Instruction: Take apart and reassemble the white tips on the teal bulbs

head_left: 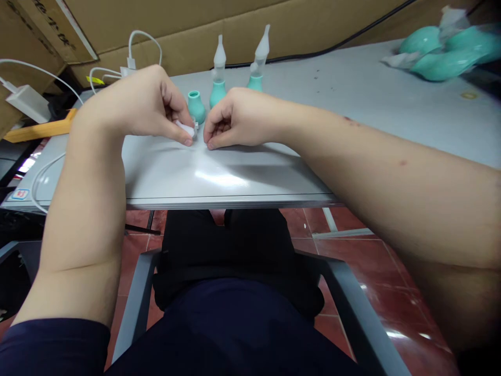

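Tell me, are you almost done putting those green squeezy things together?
Two bulbs already wear clear tips. One bulb stands bare. The left hand pinches a small white piece, the right hand beside it. A pile of bulbs waits far right.

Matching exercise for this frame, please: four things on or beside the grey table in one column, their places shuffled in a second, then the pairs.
1. small white plastic piece
2. teal rubber bulb without a nozzle
3. heap of teal bulbs
4. white charger block

A. far right of table
B. far left edge
C. in left hand's fingertips
D. just behind the hands

Pairs: 1-C, 2-D, 3-A, 4-B
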{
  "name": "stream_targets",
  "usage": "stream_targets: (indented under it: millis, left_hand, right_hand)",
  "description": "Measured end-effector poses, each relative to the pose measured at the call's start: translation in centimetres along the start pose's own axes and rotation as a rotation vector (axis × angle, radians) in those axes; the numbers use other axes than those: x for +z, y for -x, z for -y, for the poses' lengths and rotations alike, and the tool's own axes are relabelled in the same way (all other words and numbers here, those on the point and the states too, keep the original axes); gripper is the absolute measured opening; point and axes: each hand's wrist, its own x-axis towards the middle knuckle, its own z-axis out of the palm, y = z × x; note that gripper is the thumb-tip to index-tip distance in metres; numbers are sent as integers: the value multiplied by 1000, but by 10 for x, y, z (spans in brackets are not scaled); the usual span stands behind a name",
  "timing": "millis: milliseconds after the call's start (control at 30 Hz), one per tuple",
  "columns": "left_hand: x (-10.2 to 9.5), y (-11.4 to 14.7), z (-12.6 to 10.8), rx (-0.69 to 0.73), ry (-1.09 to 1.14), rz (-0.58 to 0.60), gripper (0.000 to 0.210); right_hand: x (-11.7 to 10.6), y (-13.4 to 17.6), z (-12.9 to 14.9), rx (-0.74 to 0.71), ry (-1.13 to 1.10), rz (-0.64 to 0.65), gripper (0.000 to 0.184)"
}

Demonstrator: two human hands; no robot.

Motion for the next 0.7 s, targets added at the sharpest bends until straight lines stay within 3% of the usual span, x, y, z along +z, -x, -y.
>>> stream_targets:
  millis: [167,367,500,700]
  left_hand:
    - [4,0,0,-134,-82,150,32]
    - [12,-3,-30,-249,-182,200,24]
    - [12,-5,-37,-238,-205,216,22]
    - [8,-3,-23,-212,-48,217,33]
  right_hand:
    - [4,-1,-1,-31,14,19,18]
    - [6,4,5,-47,43,-19,22]
    - [6,3,7,-55,57,-3,25]
    - [4,4,11,-32,86,-3,25]
